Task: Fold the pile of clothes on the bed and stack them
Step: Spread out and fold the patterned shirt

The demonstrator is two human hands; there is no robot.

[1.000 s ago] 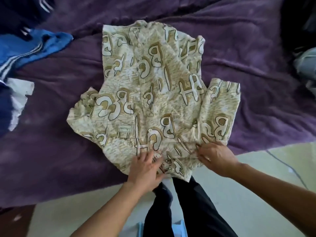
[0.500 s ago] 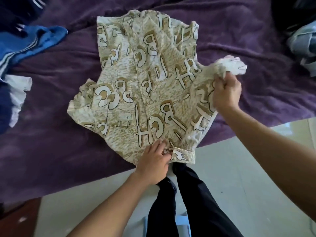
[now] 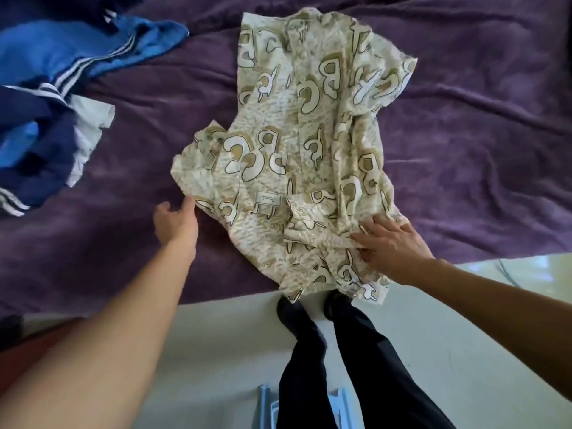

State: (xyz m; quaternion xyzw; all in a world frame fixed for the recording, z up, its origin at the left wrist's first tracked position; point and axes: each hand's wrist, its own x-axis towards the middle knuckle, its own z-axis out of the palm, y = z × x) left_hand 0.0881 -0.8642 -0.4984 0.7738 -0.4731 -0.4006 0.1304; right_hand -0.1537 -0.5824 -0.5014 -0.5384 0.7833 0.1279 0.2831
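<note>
A cream shirt with gold and white letter print lies spread on the purple bedcover, its hem hanging over the near bed edge. Its right sleeve is folded in over the body. My right hand lies on the shirt's lower right part with fingers spread flat on the fabric. My left hand is at the shirt's left sleeve edge, fingertips touching the fabric, fingers loosely bent; no grip shows.
A heap of blue, navy and white clothes lies at the left of the bed. Pale floor runs along the near bed edge, with my dark trouser legs and a light blue stool below.
My right hand laid the right sleeve over the shirt body and came down to the lower right part. My left hand left the hem and moved left to the left sleeve.
</note>
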